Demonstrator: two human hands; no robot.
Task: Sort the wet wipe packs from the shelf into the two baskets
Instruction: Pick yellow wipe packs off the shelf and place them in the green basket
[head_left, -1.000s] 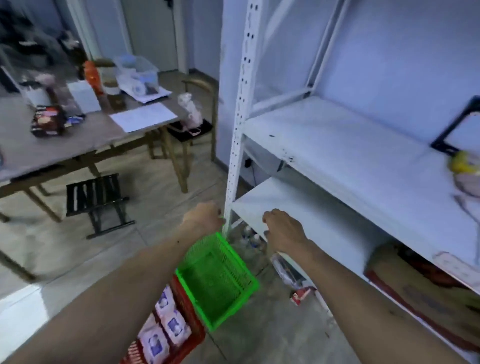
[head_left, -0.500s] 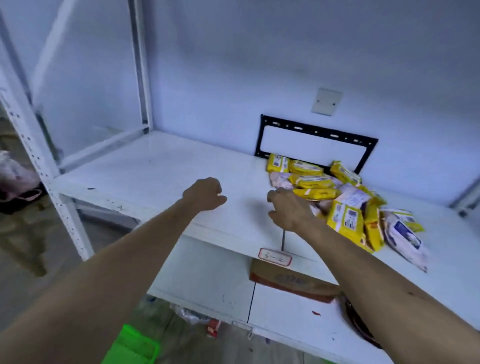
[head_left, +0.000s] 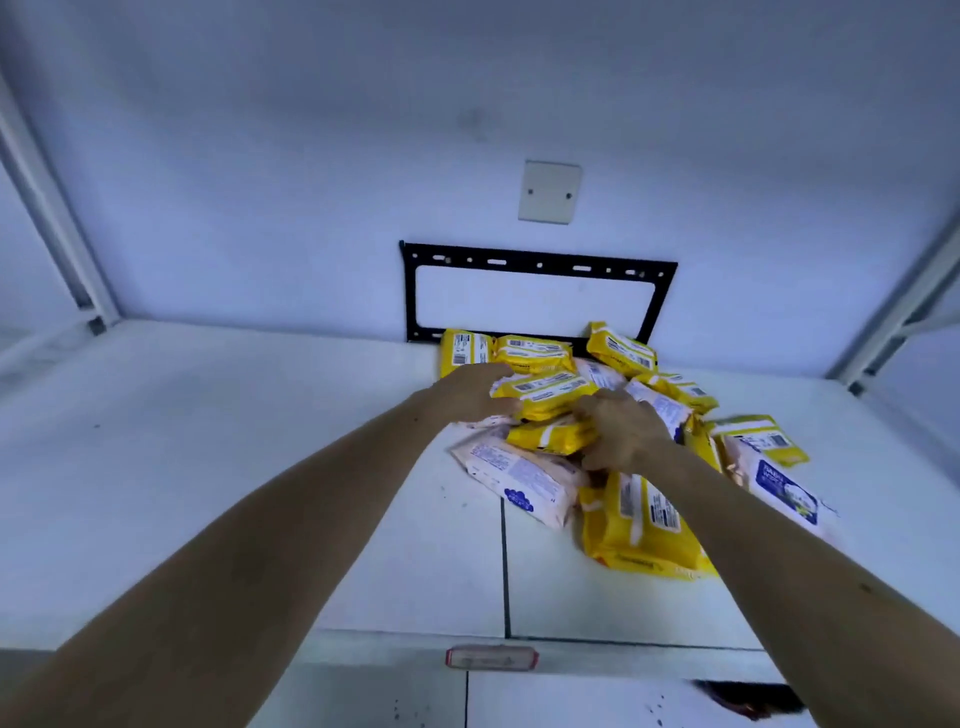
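Observation:
A heap of wet wipe packs lies on the white shelf (head_left: 208, 467) against the back wall, several yellow and a few pale pink. My left hand (head_left: 467, 392) curls around the left end of a yellow pack (head_left: 553, 392) on top of the heap. Just below it, my right hand (head_left: 623, 431) closes its fingers on the right end of another yellow pack (head_left: 550, 437). A pink pack (head_left: 519, 478) lies in front, and a large yellow pack (head_left: 639, 525) lies under my right forearm. Neither basket is in view.
A black metal bracket (head_left: 540, 262) and a blank wall plate (head_left: 549, 192) sit on the wall behind the heap. Grey shelf uprights (head_left: 52, 218) stand at both sides. A red-edged label (head_left: 491, 659) marks the shelf's front edge. Something dark (head_left: 748, 699) lies on the lower shelf.
The view swung up from the green and red baskets on the floor to the shelf. Both hands moved forward onto the heap and closed on yellow packs.

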